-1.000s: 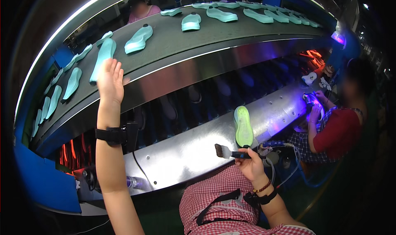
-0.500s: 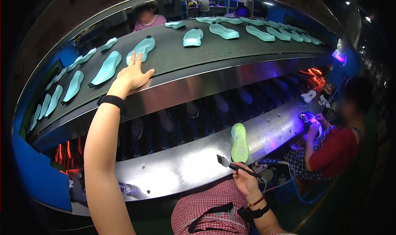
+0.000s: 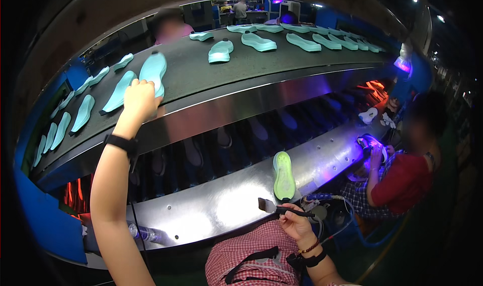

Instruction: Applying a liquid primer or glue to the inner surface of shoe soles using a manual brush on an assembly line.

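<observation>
On the dark upper belt, my left hand [image 3: 141, 101] is closed round the near end of a light-teal shoe sole [image 3: 154, 67]; its fingertips are partly hidden. Just left of that hand lies another teal sole [image 3: 121, 91], its dark tab toward me. My right hand [image 3: 297, 224] grips a flat brush [image 3: 270, 206] by its black handle, with the dark bristles pointing left over the metal ledge. Beyond the brush, a yellow-green shoe sole [image 3: 285, 178] lies lengthwise on the ledge, its near end close to my right fingers.
Several more teal soles [image 3: 259, 41] are spread along the belt [image 3: 191, 67]. Under it, dim soles sit in a dark lower level with orange-glowing heaters [image 3: 372, 91]. A clear bottle [image 3: 146, 233] lies by the shiny ledge [image 3: 201, 218]. A co-worker in red [image 3: 407, 180] handles a shoe under purple light at right.
My left hand has gone from spread fingers on the sole to a closed grip on its near end. The belt's soles appear further left. My right hand still holds the brush.
</observation>
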Tool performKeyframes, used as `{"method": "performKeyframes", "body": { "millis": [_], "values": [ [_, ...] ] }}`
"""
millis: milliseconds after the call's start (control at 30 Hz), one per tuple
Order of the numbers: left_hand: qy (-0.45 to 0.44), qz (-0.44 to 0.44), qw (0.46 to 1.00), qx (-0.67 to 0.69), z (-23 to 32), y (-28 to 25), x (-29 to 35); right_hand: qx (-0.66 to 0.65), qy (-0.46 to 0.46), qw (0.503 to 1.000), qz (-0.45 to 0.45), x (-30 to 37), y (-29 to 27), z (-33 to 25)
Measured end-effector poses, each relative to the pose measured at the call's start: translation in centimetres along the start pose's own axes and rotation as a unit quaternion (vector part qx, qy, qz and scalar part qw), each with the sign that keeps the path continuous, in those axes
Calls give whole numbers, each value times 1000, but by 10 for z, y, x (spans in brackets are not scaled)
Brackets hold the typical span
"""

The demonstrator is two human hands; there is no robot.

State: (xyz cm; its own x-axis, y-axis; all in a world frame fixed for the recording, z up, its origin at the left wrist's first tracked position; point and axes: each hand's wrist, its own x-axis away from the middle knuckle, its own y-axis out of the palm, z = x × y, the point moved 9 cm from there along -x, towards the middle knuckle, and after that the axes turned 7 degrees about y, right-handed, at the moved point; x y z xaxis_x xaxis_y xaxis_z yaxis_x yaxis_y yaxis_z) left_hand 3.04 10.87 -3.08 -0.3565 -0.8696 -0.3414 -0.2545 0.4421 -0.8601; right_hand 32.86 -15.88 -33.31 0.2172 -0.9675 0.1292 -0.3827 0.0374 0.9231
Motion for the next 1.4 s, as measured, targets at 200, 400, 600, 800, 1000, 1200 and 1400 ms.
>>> {"method": "performKeyframes", "body": {
  "millis": [200, 400, 600, 800, 1000, 1200, 1400],
  "values": [
    [-71, 446, 846, 284, -15, -48, 114, 58, -17, 998, 11, -6, 4, 0],
    [-126, 44, 253, 958, 23, 91, 159, 116, -48, 989, 77, -26, 16, -10],
    [-180, 3, 167, 969, 123, 89, 257, 163, -42, 983, 72, -27, 22, -14],
    [-226, -81, 44, 970, 221, 156, 314, 235, 19, 970, 54, -35, 36, 19],
    [-207, -71, -58, 974, 265, 125, 294, 358, 50, 931, 45, -56, 43, 47],
    [-213, -68, -15, 975, 281, 128, 295, 446, -27, 894, 16, -75, 76, 42],
    [-344, 49, 114, 931, 242, 158, 299, 712, -151, 672, -135, -27, 133, 66]
  ]
}}
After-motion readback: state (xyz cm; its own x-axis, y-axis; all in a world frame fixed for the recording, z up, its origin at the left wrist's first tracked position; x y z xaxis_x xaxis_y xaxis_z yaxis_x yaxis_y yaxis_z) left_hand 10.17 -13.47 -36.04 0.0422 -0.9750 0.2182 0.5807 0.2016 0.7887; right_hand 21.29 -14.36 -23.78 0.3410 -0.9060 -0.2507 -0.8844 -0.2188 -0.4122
